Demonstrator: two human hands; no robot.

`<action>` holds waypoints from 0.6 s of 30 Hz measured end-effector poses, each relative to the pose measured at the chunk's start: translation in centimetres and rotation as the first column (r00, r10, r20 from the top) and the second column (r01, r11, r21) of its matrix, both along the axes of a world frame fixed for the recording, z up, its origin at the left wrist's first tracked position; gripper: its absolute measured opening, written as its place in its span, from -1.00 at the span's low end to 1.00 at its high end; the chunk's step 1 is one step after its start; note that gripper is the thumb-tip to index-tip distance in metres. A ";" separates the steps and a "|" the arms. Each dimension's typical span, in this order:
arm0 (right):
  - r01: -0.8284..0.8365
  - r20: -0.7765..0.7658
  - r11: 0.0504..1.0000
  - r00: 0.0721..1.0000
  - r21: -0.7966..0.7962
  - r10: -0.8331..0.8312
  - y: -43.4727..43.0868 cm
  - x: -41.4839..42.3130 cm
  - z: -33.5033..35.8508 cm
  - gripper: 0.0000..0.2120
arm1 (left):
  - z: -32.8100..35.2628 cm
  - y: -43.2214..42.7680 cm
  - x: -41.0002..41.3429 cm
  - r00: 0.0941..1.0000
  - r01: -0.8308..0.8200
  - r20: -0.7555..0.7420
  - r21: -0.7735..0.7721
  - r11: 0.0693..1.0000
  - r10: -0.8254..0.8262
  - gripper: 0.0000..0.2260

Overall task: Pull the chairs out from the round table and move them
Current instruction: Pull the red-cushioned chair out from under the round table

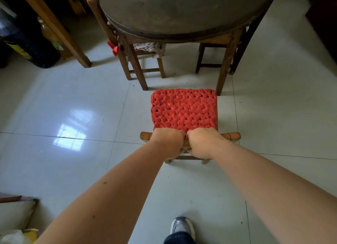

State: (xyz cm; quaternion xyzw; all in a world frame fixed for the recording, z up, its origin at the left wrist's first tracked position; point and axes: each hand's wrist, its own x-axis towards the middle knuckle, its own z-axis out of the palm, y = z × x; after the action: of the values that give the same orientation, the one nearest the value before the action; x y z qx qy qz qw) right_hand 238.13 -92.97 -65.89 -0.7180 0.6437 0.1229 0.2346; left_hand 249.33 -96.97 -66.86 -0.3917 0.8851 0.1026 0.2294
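A wooden chair with a red crocheted seat cushion (184,109) stands on the tiled floor in front of the round table (182,12), clear of the tabletop. My left hand (168,143) and my right hand (201,142) grip the chair's top back rail (231,135) side by side, fingers curled over it. A second chair with a white woven cushion (149,47) is tucked under the table's left side. A third, darker chair (213,56) sits under its right side.
Another wooden table leg (54,28) slants at the left, with dark bags and a bottle (27,43) behind it. My shoe (182,225) is on the floor below the chair. A cushion-like object (16,212) lies at the lower left. Glossy tiles spread left and right.
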 end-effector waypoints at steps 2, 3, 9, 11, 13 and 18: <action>0.009 0.004 1.000 1.000 0.025 -0.009 -0.1 0.0 0.3 -0.82 | 0.0 -0.1 0.1 1.000 0.003 -0.001 0.015 1.000 -0.003 -0.75; 0.018 0.011 0.999 1.000 0.042 -0.019 -0.1 0.0 0.4 -0.82 | 0.0 -0.2 0.1 1.000 0.000 0.000 0.023 1.000 0.000 -0.75; 0.043 0.032 0.998 0.998 0.052 -0.045 0.0 0.2 0.2 -0.83 | -0.1 0.0 0.2 1.000 0.006 0.013 0.001 1.000 -0.006 -0.77; 0.016 0.006 1.000 1.000 0.021 -0.016 0.3 0.2 -0.2 -0.81 | -0.2 0.4 0.2 1.000 0.015 0.014 -0.018 1.000 -0.015 -0.76; -0.007 -0.014 1.000 1.000 0.011 0.007 0.7 0.3 -0.5 -0.78 | -0.3 1.1 0.3 1.000 0.013 0.018 -0.020 1.000 -0.012 -0.76; -0.019 -0.039 1.000 0.999 -0.002 0.019 2.2 0.9 -0.8 -0.75 | -0.2 3.0 1.1 1.000 0.000 0.021 -0.010 1.000 0.000 -0.76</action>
State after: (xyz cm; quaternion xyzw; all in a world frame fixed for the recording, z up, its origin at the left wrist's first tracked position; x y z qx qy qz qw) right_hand 239.02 -90.78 -66.67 -0.7219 0.6414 0.1383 0.2197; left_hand 250.39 -93.93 -67.08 -0.3939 0.8831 0.0940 0.2369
